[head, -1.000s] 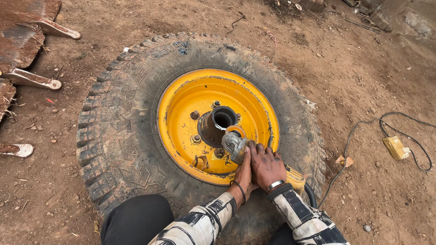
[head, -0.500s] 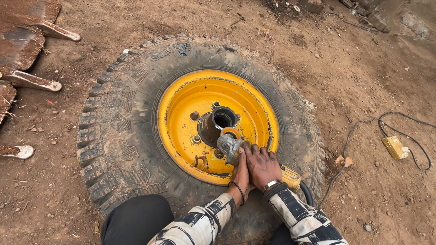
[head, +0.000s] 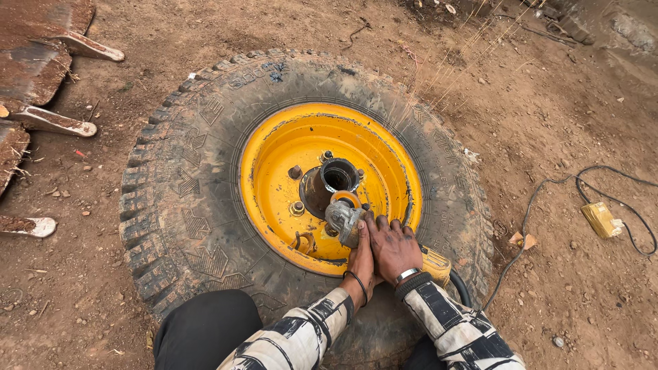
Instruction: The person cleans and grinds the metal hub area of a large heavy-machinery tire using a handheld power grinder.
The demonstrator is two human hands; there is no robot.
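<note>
A big knobby tyre (head: 185,205) lies flat on the dirt, its yellow rim (head: 288,157) facing up with a rusty hub tube (head: 329,181) in the middle. Both my hands hold a yellow angle grinder (head: 432,264). My left hand (head: 361,257) grips near its grey head (head: 340,214), which sits against the hub's base. My right hand (head: 394,245) lies over the grinder's body. Thin sparks streak toward the upper right.
A black cable (head: 528,226) runs from the grinder across the dirt to a yellowish plug block (head: 601,219) at right. Rusty metal blades (head: 41,75) of a farm implement lie at the left edge. My dark knee (head: 205,329) is at the tyre's near side.
The grinder head has shifted slightly toward the hub, and my hands moved with it. Sparks are now flying to the upper right.
</note>
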